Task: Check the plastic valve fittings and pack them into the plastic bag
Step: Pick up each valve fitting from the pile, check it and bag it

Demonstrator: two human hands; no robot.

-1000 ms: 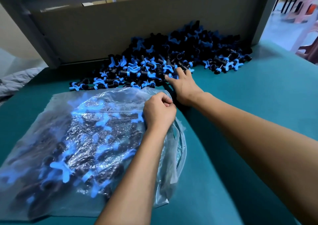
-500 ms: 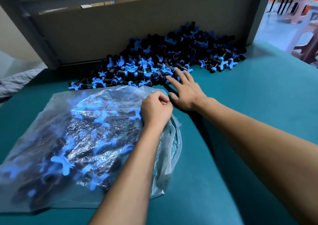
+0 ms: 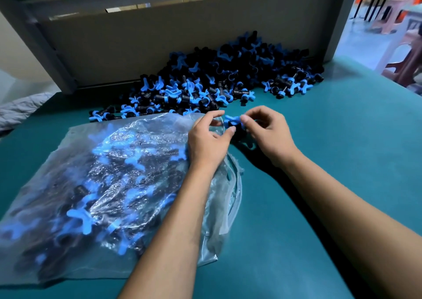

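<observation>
over by the bag's mouth both hands, left hand point(image 3: 209, 138) and right hand point(image 3: 266, 130), pinch one valve fitting point(image 3: 231, 123), plastic bag point(image 3: 102, 184) looks pretty full but the loose pile point(image 3: 217, 79) behind is still huge.

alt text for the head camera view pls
Two bare hands hold one blue-handled black valve fitting between them, left hand and right hand, at the mouth of a part-filled plastic bag on a teal table. A pile of fittings lies behind.

right hand point(image 3: 267, 131) | left pile, now pinching valve fitting point(image 3: 231, 121) | beside left hand point(image 3: 209, 139)
</observation>
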